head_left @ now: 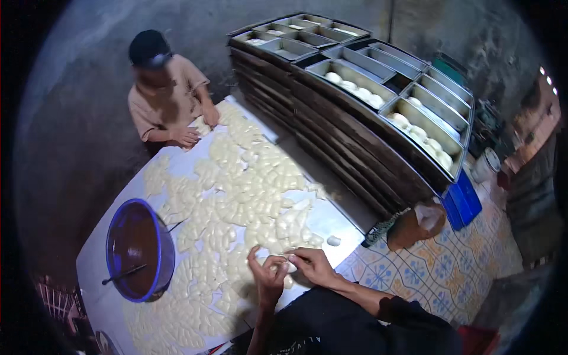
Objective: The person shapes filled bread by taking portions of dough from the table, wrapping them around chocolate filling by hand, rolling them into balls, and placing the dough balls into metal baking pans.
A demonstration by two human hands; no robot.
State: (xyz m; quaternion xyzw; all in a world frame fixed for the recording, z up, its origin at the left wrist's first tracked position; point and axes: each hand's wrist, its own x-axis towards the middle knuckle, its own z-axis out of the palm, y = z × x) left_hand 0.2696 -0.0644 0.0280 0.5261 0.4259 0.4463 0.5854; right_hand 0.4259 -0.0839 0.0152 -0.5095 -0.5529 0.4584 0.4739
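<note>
While both hands meet over the near edge of the counter (103,269), the left hand (267,278) and the right hand (312,266) pinch one small dough piece (283,264) between their fingertips, each grip closed on it from its own side. The piece is held just above the counter, at the near end of a wide spread of flattened dough pieces (248,183) that covers most of the top. A lone dough ball (333,241) lies just right of the hands. To the left stands a blue bowl (139,251) of brown filling with a spoon (123,274) in it. At the far end another person (168,94) has both hands on the dough. Right of the counter, stacked trays of tins (378,100) hold pale dough balls.
</note>
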